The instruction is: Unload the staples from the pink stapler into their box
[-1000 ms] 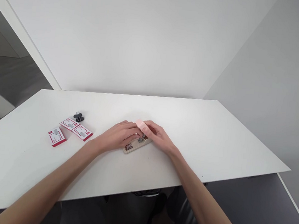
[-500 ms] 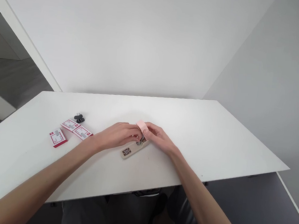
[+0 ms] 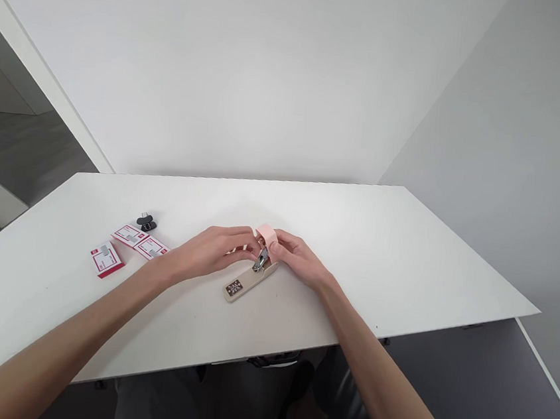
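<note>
A stapler [image 3: 247, 285] lies on the table with its beige base flat and its pink upper arm swung up. Its silver magazine [image 3: 260, 261] shows between the two halves. With thumb and fingers, my right hand [image 3: 297, 258] grips the raised pink arm from the right. From the left, my left hand [image 3: 220, 251] has its fingers curled in against the magazine and the pink arm. What its fingertips may pinch is too small to tell.
Three red-and-white staple boxes [image 3: 107, 259] lie on the left of the white table [image 3: 356, 244]. A small black staple remover [image 3: 146, 222] sits behind them. The table's front edge runs below my forearms, and a wall [image 3: 253, 87] rises behind.
My left fingers have drawn back slightly up and left, so more of the silver magazine shows. My right hand keeps its grip on the pink arm. The view has shifted slightly.
</note>
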A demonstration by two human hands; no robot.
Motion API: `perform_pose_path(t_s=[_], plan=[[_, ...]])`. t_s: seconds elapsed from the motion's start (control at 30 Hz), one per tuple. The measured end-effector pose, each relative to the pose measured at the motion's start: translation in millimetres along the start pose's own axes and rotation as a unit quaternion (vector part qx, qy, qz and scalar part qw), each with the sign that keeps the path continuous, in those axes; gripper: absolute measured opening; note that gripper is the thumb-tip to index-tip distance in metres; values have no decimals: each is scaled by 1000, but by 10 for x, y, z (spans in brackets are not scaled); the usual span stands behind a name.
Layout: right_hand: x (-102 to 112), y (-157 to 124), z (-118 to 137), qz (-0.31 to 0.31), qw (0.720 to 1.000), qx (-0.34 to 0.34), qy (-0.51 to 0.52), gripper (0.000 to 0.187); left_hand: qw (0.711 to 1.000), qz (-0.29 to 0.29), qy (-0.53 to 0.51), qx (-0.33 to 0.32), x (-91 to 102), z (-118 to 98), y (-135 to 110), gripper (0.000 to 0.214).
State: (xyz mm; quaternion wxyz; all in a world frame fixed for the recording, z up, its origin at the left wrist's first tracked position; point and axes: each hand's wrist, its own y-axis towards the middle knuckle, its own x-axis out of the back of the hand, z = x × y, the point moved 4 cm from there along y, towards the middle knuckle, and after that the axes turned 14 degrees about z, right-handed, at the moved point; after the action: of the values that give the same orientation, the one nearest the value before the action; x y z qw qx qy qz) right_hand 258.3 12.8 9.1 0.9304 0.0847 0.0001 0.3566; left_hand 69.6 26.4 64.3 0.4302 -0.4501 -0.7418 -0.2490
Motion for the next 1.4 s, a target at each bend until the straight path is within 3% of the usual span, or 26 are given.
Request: perform_pose_path(t_s=[0.1,0.23,0.4,0.7,1.07,1.4], plan=[[22,-8,-13,-21,1000,3,1,46,992,-82,-72,57,28,73,-94,27],[36,-25,-12,-57,998,3,15,43,949,-205,-202,131,-47,250,-238,31],[47,-18,-39,-97,995,1,-9,42,898,-276,-284,189,-188,414,-314,35],[54,6,-83,-146,987,-3,-68,36,859,-313,-354,196,-266,549,-331,40],[71,-15,-73,-240,963,-16,-124,35,853,-305,-383,178,-302,532,-315,39],[45,-5,-123,-240,949,-14,-204,35,850,-315,-379,186,-301,529,-339,40]])
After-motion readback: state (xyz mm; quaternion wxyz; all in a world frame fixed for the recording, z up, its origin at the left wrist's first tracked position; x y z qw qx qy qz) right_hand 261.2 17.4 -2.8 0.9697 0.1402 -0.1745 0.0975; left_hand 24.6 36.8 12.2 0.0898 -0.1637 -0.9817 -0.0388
